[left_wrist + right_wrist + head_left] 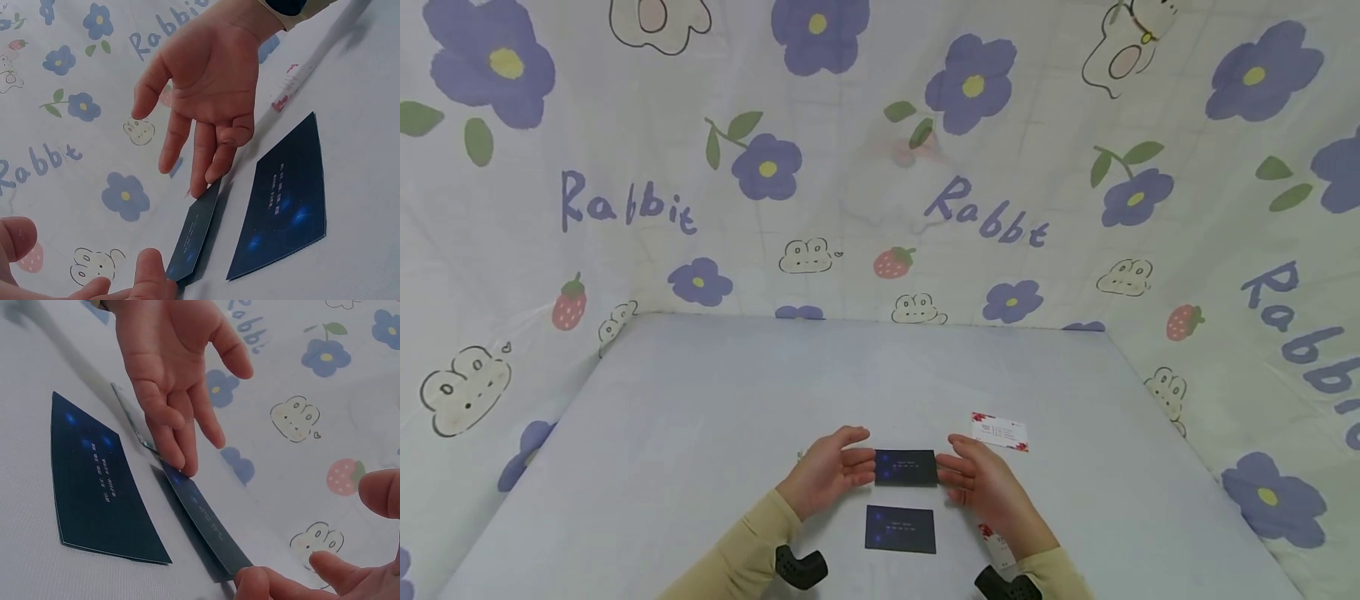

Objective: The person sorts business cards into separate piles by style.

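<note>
A dark blue-black card [906, 468] with small pale print spans the gap between my two hands, raised slightly above the table over its shadow. My left hand [831, 471] touches its left short edge with the fingertips, thumb apart. On the opposite edge, my right hand [981, 475] touches it with fairly straight fingertips, its thumb also clear. Nearer to me, a second dark card [900, 529] of the same look lies flat on the table. In the right wrist view, the left hand [165, 381] shows its palm above the raised card's end [209, 522].
A white card with red flowers [999, 432] lies beyond my right hand. Another white-and-red card [997, 546] is partly hidden under the right forearm. A thin clear-edged piece [129, 415] sits behind the left hand. Flower-and-rabbit-patterned curtain [865, 200] encloses the white table [722, 383].
</note>
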A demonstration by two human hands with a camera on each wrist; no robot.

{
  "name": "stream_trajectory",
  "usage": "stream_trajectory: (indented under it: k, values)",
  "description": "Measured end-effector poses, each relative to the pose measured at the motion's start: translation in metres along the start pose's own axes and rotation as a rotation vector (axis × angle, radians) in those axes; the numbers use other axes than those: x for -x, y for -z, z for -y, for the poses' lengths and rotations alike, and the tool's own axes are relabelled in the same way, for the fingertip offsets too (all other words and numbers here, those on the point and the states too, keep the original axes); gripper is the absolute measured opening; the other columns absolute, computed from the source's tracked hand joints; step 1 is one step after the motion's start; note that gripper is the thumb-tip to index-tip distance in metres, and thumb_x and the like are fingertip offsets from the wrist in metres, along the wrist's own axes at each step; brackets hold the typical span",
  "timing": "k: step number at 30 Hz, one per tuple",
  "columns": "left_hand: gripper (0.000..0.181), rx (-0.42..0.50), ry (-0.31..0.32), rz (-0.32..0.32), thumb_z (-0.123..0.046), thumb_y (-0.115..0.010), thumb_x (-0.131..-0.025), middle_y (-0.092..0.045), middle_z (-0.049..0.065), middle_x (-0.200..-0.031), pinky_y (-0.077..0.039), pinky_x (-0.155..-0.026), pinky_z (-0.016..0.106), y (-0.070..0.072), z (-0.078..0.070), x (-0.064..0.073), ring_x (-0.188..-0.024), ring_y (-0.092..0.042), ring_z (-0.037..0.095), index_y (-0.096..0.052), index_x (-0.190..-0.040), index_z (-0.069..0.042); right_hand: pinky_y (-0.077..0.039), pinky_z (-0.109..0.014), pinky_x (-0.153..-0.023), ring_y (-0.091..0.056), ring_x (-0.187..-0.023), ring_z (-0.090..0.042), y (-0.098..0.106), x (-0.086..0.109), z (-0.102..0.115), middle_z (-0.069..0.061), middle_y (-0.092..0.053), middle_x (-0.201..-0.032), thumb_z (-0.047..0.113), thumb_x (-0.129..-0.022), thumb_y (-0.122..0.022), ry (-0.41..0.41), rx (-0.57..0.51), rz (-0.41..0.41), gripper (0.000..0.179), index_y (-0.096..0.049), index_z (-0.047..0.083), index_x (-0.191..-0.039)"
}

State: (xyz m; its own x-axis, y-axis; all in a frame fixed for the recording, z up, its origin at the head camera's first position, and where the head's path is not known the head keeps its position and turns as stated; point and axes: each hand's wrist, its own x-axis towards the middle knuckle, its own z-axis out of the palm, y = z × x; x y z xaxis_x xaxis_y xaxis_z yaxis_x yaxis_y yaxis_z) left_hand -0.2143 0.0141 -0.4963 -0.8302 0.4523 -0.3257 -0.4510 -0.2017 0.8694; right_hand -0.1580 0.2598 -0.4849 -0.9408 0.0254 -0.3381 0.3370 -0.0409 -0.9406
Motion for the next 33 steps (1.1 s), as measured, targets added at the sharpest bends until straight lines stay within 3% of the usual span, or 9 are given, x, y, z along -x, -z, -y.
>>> stream_trajectory:
  k: [9, 33]
  values:
    - [0.064, 0.0, 0.004, 0.009, -0.029, -0.044, -0.106, -0.032, 0.043, -0.154, -0.04, -0.117, 0.054, 0.0, 0.0023, -0.0011, -0.146, -0.036, 0.051, -0.029, -0.155, 0.009, -0.048, -0.029, -0.078, -0.065, -0.104, -0.016, -0.0014, -0.0007, -0.002, -0.029, -0.049, -0.15, 0.036, -0.106, -0.044, -0.006, 0.025, -0.006, 0.062, -0.031, 0.002, -0.157]
    - [0.064, -0.029, -0.019, 0.039, -0.027, -0.04, -0.107, -0.025, 0.044, -0.157, -0.037, -0.118, 0.056, -0.0019, -0.0025, 0.006, -0.148, -0.029, 0.055, -0.023, -0.156, 0.01, -0.049, -0.03, -0.077, -0.065, -0.107, -0.018, -0.0007, 0.0016, 0.0001, -0.03, -0.048, -0.151, 0.039, -0.107, -0.045, -0.003, 0.03, -0.027, 0.063, -0.031, 0.003, -0.157]
